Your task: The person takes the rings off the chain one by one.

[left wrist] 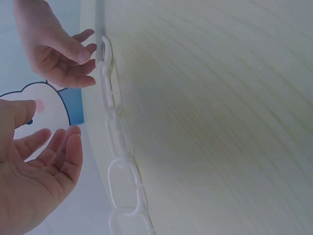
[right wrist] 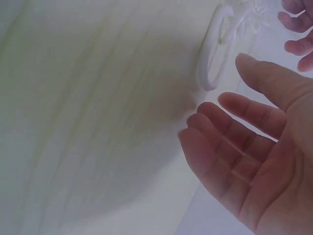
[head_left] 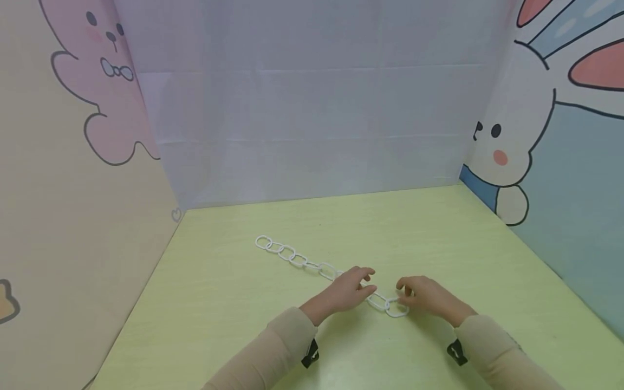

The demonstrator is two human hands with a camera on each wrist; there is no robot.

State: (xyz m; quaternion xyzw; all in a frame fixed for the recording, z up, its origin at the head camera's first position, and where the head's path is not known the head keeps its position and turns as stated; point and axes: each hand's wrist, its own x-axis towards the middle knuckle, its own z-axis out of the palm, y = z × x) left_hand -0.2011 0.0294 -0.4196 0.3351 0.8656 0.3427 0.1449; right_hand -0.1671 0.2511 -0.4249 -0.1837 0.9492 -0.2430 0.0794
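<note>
Head view: white chain (head_left: pixel 312 265), ten to four o'clock, probably light, slick, limp; best gripped by four-o'clock end link (head_left: pixel 397 316). Left hand (head_left: pixel 350 289), right hand (head_left: pixel 428 295): fingers loosely curved, pinching nothing.

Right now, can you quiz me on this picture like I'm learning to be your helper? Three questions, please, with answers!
1. What colour is the chain?
2. True or false: the left grip is squeezing the chain.
3. Which grip is nearer the end link at the lower right of the head view? A) left; B) right.

Key:
1. White.
2. False: the left grip holds nothing.
3. B, the right grip.
</note>
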